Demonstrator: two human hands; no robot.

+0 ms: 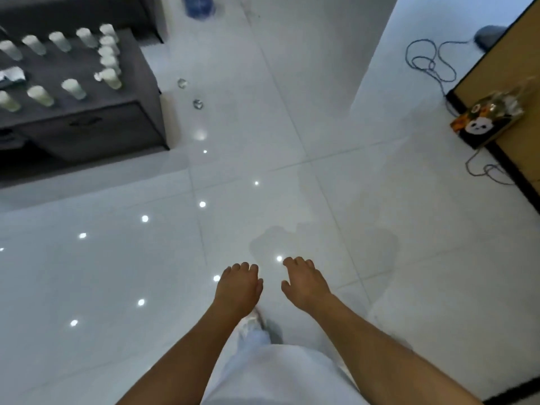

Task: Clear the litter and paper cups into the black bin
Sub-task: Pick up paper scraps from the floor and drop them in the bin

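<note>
Both the left hand (pixel 238 285) and right hand (pixel 304 280) hang loose, holding nothing, paper cups (pixel 73 88) far up-left.

A dark counter (pixel 137 92) carries rows of upright paper cups (pixel 73 89); the glossy white tiled floor (pixel 117 258) bears a coiled cable (pixel 429 64)

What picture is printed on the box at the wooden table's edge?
A white panda face on the black-and-orange box, head view.

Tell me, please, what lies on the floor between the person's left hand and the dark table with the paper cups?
In the head view, only bare glossy white floor with light reflections separates the left hand from the dark table holding the paper cups.
</note>
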